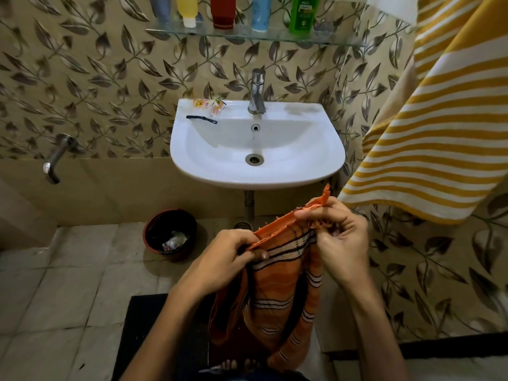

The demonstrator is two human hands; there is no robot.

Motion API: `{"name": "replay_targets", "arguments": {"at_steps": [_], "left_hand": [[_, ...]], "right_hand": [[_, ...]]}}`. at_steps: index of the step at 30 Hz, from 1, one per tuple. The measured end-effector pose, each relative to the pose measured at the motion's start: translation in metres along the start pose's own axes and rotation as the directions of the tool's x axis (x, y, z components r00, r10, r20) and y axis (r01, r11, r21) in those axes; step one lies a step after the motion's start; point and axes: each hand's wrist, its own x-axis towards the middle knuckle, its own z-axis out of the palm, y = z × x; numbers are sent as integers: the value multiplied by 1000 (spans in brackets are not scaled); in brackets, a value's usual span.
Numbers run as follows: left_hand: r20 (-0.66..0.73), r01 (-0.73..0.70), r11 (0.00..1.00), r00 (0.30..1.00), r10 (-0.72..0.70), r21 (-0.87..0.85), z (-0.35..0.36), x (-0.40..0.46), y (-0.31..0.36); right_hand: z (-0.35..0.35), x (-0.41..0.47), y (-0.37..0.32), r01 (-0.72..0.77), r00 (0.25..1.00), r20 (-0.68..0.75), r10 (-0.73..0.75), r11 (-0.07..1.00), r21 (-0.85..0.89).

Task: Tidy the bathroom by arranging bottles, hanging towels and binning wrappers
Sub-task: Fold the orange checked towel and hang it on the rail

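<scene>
An orange towel (277, 292) with black and white stripes hangs in front of me, below the sink. My left hand (231, 253) pinches its top edge on the left. My right hand (339, 235) grips the frayed top corner, held slightly higher. Several bottles stand on a glass shelf (247, 37) above the sink: a yellow bottle (187, 8), a red bottle (222, 11), a blue bottle (260, 12) and a green bottle (303, 13). Small wrappers (210, 107) and a dark strip (201, 119) lie on the sink's left rim. A yellow-and-white striped towel (428, 127) hangs at the right.
The white sink (324, 166) with a chrome tap (257, 92) is fixed to the leaf-patterned wall. A dark round bin (154, 224) holding some rubbish stands on the tiled floor, left of the sink pipe. A wall tap (56, 158) juts out at left. A black mat (143, 320) lies underfoot.
</scene>
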Motion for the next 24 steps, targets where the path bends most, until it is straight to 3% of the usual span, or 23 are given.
{"name": "replay_targets", "arguments": {"at_steps": [5,9,11,14,20,24], "left_hand": [[-53,-47,999,998,47,-2,-4,-2,5],[-45,-167,981,984,172,96,-5,-1,13],[-29,-199,969,978,205,145,-6,0,14],[-25,-208,966,976,215,155,-7,1,13],[-93,-34,938,993,70,344,-14,-2,-5],[-151,170,890,982,-116,423,-16,-4,-19]], "right_hand": [[-12,0,-7,-75,986,142,90,991,-110],[-18,-2,-4,-146,902,342,262,933,-328],[-13,-2,-5,-106,874,402,272,915,-389],[-9,0,-6,27,909,363,204,841,-541],[-6,-2,-9,55,940,313,135,846,-530],[-9,-2,-12,106,948,314,59,869,-483]]}}
